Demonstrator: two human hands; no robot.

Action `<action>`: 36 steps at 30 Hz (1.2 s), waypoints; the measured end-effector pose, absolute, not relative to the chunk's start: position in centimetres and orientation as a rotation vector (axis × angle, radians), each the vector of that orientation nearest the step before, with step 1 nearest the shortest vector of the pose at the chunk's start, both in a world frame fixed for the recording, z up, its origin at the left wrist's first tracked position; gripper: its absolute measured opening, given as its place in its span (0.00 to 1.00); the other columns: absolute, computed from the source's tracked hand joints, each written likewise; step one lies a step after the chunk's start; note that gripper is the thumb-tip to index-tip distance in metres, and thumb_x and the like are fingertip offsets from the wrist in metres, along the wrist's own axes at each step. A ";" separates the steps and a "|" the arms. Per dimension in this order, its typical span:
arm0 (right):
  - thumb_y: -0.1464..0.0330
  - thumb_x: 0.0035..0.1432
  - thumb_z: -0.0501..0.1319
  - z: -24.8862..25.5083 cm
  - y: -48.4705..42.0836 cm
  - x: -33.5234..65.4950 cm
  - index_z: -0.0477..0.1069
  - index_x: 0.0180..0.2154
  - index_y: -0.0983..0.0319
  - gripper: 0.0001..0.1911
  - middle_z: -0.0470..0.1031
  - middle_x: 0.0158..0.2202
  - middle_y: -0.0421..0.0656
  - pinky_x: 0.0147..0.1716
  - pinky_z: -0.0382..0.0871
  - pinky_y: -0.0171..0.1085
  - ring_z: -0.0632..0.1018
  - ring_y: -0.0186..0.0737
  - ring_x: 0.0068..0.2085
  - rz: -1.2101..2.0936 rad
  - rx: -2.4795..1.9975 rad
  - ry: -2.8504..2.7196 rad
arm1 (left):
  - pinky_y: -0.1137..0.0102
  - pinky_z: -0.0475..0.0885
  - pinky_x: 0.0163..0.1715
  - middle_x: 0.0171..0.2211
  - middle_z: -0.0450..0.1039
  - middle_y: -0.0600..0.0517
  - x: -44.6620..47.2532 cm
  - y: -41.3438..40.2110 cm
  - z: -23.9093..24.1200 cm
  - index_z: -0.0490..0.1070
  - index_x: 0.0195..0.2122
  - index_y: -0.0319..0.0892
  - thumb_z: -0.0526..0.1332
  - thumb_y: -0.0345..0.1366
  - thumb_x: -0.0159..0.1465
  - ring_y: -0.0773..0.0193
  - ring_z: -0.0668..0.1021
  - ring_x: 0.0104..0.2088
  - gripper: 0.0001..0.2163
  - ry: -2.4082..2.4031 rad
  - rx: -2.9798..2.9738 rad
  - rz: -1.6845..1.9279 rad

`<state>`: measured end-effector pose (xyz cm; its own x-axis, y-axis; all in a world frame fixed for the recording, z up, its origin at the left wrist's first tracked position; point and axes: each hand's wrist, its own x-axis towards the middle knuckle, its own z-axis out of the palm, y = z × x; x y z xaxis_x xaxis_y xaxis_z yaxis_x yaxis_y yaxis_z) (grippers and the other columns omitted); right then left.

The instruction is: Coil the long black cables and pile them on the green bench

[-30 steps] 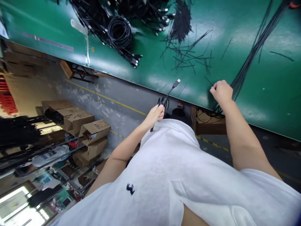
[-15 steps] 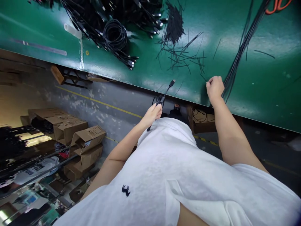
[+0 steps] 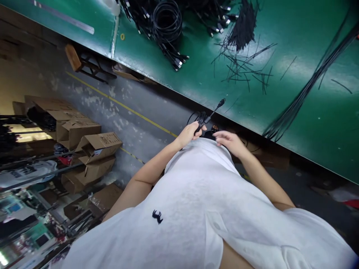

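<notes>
My left hand (image 3: 192,134) is closed around a coiled black USB cable (image 3: 201,118) in front of my waist. One plug end (image 3: 221,102) sticks out up and to the right, close to the table's front edge. To the right of the coil is my right hand (image 3: 228,142), apart from it, with thumb and fingertips drawn together. Whatever may be between those fingertips is too small to make out. Scattered thin black ties (image 3: 241,67) lie on the green table (image 3: 303,108) beyond my hands, beside a dense bunch of short ties (image 3: 243,28).
Coiled black cables (image 3: 167,22) are heaped at the table's far side. A bundle of long thin black strands (image 3: 305,89) reaches the front edge at right. A wooden stool (image 3: 73,58) and open cardboard boxes (image 3: 98,147) stand to the left.
My right hand has left the tabletop near the scattered ties and come left and toward my body, close to the left hand. The left hand still holds the cable. The view has shifted.
</notes>
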<state>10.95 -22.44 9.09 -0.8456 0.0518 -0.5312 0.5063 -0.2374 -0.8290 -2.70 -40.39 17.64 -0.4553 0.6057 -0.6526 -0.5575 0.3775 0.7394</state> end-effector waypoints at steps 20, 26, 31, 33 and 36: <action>0.58 0.60 0.59 12.1 -28.7 3.5 0.72 0.32 0.62 0.14 0.72 0.27 0.41 0.31 0.64 0.36 0.71 0.35 0.28 -2.194 0.547 2.032 | 0.74 0.62 0.30 0.23 0.64 0.56 -4.1 -42.1 17.6 0.67 0.30 0.42 0.54 0.39 0.70 0.70 0.66 0.25 0.12 2.041 0.316 1.238; 0.70 0.70 0.47 13.1 -26.6 3.7 0.75 0.39 0.63 0.17 0.77 0.47 0.52 0.48 0.66 0.46 0.74 0.48 0.49 -1.161 -0.373 3.055 | 0.72 0.65 0.34 0.24 0.67 0.56 -4.9 -42.2 17.3 0.72 0.44 0.40 0.56 0.33 0.68 0.66 0.69 0.27 0.08 2.047 0.474 1.037; 0.73 0.70 0.46 14.4 -25.2 2.8 0.75 0.40 0.65 0.18 0.74 0.52 0.53 0.57 0.61 0.49 0.67 0.49 0.61 -0.640 -0.962 3.174 | 0.72 0.64 0.33 0.24 0.67 0.55 -5.1 -42.2 17.2 0.70 0.37 0.40 0.54 0.32 0.68 0.67 0.69 0.26 0.07 1.887 0.504 0.936; 0.73 0.70 0.47 14.8 -25.1 2.6 0.74 0.38 0.66 0.17 0.74 0.48 0.53 0.53 0.63 0.48 0.69 0.50 0.56 -0.512 -1.020 3.153 | 0.72 0.63 0.33 0.24 0.66 0.56 -5.0 -42.4 17.1 0.69 0.36 0.40 0.55 0.32 0.68 0.67 0.68 0.26 0.06 1.852 0.487 0.939; 0.73 0.70 0.46 14.9 -25.1 2.5 0.73 0.36 0.67 0.18 0.74 0.37 0.51 0.41 0.63 0.44 0.72 0.45 0.41 -0.472 -0.997 3.079 | 0.72 0.63 0.34 0.25 0.65 0.57 -4.7 -42.6 16.7 0.69 0.39 0.40 0.57 0.35 0.66 0.68 0.67 0.27 0.05 1.759 0.400 1.051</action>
<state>2.49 -25.11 14.90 -0.8066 -0.5529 0.2091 -0.5902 0.7734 -0.2315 -4.74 -42.61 16.66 -0.4392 0.6793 -0.5880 -0.1964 0.5661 0.8006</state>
